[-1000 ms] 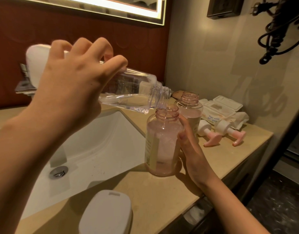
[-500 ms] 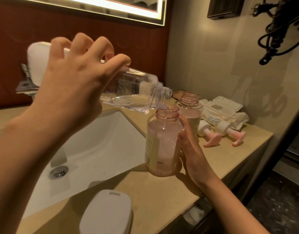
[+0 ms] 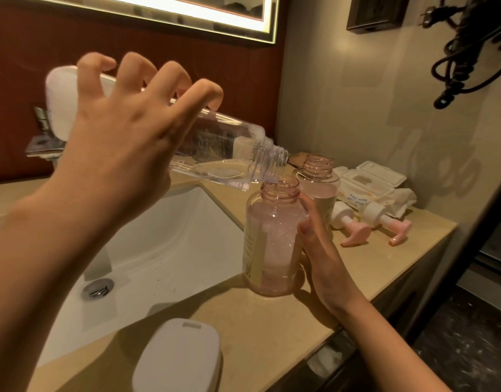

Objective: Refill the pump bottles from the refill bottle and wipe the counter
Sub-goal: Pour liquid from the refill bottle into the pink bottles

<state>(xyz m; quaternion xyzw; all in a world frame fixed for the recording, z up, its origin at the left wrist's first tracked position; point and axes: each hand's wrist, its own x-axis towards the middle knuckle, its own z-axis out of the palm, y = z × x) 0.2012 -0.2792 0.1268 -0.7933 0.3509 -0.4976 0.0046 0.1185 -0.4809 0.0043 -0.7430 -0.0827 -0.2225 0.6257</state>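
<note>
At a hotel-style bathroom counter [image 3: 272,329], my left hand [image 3: 116,154] tips the clear refill bottle [image 3: 226,159] nearly level, fingers spread and curled over its body in a loose claw, so that its threaded mouth sits just above the open neck of the near pump bottle [image 3: 272,241]. Only a shallow pool of liquid lies along the refill bottle's lower side, which I judge is why it has to be laid so flat. My right hand [image 3: 325,253] wraps part-way round the pump bottle from the right, thumb and fingers pressed to the pink plastic, apparently to keep it steady on the counter at the sink's [image 3: 164,250] edge while it fills; bubbles and foam show inside it, and the level looks close to the shoulder, though foam makes it hard to read. A second pump bottle [image 3: 318,179] stands uncapped just behind the first, partly hidden by it; how full it is I cannot tell. The two pink pump heads [image 3: 371,224] lie on their sides to the right, set clear of the pouring. Behind them, against the wall, an opened pack of wet wipes [image 3: 365,185] with a loose wipe [image 3: 402,202] beside it waits, presumably for the counter, which remains to be wiped.
</note>
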